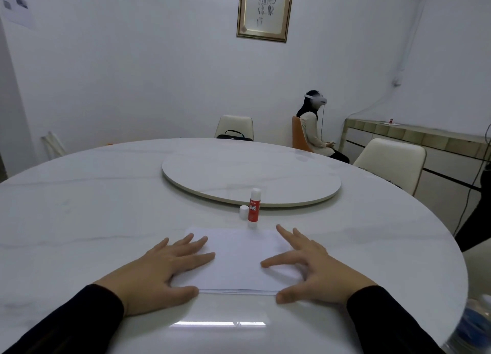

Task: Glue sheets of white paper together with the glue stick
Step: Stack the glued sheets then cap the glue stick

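Round table (79, 207): one paper stack (236, 260), one glue stick (253, 209), one cap (243, 212); left hand (164, 268), right hand (316, 266) fingers flat, spread.

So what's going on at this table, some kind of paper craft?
A person sits at a round white table with both hands flat on a stack of white paper. The left hand presses its left side and the right hand its right side, fingers spread. Just beyond the paper a glue stick stands upright with its cap off beside it, untouched. It looks like the sheets are being pressed or squared up.
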The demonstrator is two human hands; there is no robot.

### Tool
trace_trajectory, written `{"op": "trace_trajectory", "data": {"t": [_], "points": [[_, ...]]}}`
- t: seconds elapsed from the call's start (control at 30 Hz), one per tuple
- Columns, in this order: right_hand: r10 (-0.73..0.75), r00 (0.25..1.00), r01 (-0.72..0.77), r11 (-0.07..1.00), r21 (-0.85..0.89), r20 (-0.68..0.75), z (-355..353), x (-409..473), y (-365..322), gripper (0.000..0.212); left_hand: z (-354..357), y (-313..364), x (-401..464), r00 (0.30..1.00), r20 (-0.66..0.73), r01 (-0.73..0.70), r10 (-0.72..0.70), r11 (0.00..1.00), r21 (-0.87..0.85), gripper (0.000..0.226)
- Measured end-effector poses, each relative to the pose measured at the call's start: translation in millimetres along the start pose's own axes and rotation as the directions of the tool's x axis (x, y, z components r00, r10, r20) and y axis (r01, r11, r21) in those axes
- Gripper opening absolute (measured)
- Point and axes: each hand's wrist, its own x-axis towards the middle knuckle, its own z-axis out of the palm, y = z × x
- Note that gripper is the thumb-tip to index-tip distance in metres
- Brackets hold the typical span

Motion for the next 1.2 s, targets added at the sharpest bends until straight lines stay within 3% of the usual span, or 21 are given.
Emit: {"op": "trace_trajectory", "data": {"t": [0.13, 0.37, 0.6, 1.07, 1.13, 1.2], "points": [[0.011, 0.998, -0.010, 1.000, -0.011, 0.056, 2.1, 1.5, 2.7, 0.048, 2.5, -4.4, 0.8, 0.999, 0.046, 0.002, -0.001, 1.000, -0.003, 0.056], [-0.003, 1.000, 0.004, 0.998, -0.065, 0.019, 2.0, 0.6, 0.4, 0.036, 1.6, -2.5, 0.9, 1.000, 0.026, 0.000, 0.001, 1.000, -0.028, 0.053], [0.003, 1.000, -0.004, 0.992, -0.123, -0.008, 4.4, -1.5, -1.7, 0.031, 2.6, -3.4, 1.1, 1.000, 0.010, -0.002, 0.003, 0.999, -0.042, 0.064], [-0.020, 1.000, 0.019, 0.989, -0.146, -0.002, 6.3, 1.2, 2.4, 0.028, 4.2, -2.0, -0.1, 1.000, -0.026, 0.005, -0.006, 0.999, -0.033, 0.051], [-0.018, 1.000, 0.017, 0.997, -0.078, -0.014, 4.1, 1.1, 2.2, 0.031, 3.5, -1.5, -0.6, 1.000, -0.023, 0.010, -0.011, 0.999, -0.036, 0.051], [-0.008, 0.993, 0.026, 0.989, 0.149, -0.120, -0.4, 2.9, 0.3, 0.042, 1.8, -0.5, -0.9, 1.000, -0.021, 0.015, -0.016, 0.999, -0.044, 0.048]]}}
